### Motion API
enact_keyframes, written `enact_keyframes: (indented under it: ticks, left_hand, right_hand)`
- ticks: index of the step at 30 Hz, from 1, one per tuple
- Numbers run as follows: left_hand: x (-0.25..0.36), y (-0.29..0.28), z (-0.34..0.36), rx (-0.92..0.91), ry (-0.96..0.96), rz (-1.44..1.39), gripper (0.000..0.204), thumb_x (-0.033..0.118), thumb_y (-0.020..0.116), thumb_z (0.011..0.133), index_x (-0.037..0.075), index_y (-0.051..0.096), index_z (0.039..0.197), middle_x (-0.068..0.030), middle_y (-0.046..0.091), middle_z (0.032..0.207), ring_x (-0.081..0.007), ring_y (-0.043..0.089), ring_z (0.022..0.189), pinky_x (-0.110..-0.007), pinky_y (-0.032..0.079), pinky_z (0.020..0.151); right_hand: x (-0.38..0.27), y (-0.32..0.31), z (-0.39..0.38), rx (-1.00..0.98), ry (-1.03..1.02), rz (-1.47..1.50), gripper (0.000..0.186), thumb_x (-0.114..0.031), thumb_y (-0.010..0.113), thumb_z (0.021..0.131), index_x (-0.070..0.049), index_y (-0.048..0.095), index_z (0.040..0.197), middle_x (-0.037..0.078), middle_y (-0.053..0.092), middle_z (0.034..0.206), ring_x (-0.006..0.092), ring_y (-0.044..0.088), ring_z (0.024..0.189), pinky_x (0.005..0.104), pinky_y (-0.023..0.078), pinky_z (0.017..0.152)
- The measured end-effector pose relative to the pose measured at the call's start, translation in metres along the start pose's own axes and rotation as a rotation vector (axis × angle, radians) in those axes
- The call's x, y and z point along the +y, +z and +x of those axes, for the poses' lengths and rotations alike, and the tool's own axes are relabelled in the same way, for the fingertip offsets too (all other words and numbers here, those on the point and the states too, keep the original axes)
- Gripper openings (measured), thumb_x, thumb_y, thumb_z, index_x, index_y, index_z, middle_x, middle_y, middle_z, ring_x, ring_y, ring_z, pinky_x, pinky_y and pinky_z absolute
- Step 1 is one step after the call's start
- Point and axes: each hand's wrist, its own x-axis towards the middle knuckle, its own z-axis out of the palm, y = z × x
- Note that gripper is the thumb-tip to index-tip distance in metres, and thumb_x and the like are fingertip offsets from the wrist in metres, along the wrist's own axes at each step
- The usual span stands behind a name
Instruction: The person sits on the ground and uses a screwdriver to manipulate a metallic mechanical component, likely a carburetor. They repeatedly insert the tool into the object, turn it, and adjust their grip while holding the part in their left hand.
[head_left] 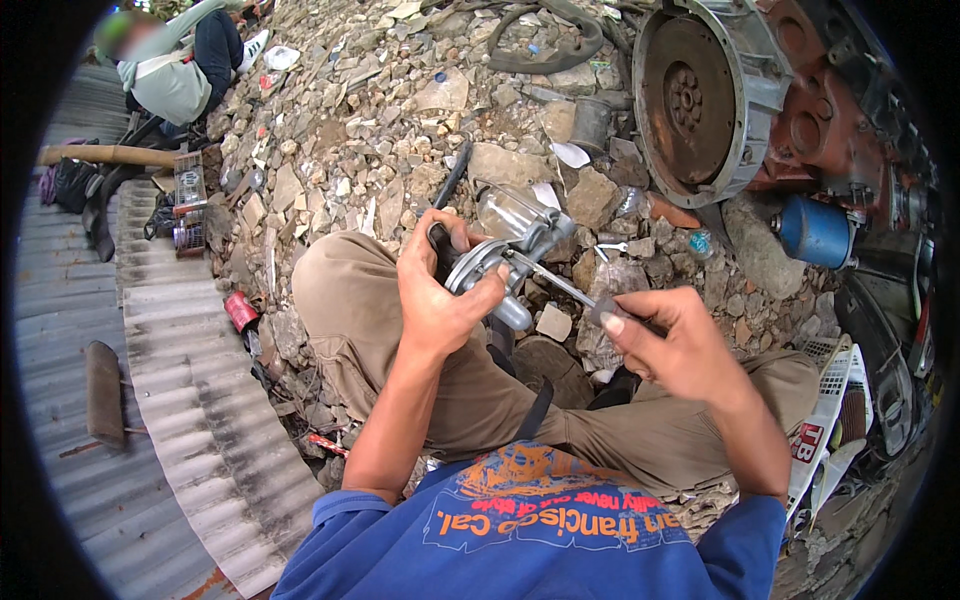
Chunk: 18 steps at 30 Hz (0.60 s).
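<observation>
My left hand [440, 295] is closed around a silver cast-metal engine part [512, 308], holding it above my lap. The part has a rounded housing, and a dark piece [440, 245] shows beside my fingers. A clear rounded bowl [505, 213] appears against its far side; I cannot tell whether it is attached. In my right hand [675, 345] is a screwdriver [560, 284], gripped by its dark handle. Its shaft slants up and left, with the tip at the metal part near my left thumb. Where exactly the tip seats is too small to make out.
Broken stones cover the ground [350, 130], with a small spanner [612, 247] lying among them. A large engine [690, 100] with a blue cylindrical filter [815, 232] stands at the right. Corrugated sheets [190, 400] lie left. Another person [175, 75] sits at the far left.
</observation>
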Motion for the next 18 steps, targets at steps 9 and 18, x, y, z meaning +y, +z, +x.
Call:
enact_keyframes:
  ticks: [9,18]
  left_hand:
    - [0.005,0.015,-0.002,0.080,-0.014,0.024,0.034,0.000,0.072,0.071,0.005,0.046,0.092,-0.0061,0.061,0.088,-0.0072,0.055,0.076,-0.024,0.049,0.069]
    - [0.001,0.014,0.001,0.116,-0.010,0.036,0.034,0.000,0.072,0.071,0.004,0.047,0.093,-0.0065,0.062,0.087,-0.0079,0.055,0.079,-0.025,0.049,0.072]
  right_hand:
    - [0.009,0.007,0.009,0.281,-0.456,-0.518,0.034,-0.023,0.071,0.091,0.001,0.062,0.114,0.013,0.064,0.090,0.0198,0.066,0.068,0.0342,0.054,0.059]
    - [0.016,0.028,0.003,0.419,-0.575,-0.973,0.041,-0.016,0.073,0.087,0.003,0.059,0.121,0.013,0.058,0.087,0.0303,0.064,0.072,0.0390,0.053,0.059]
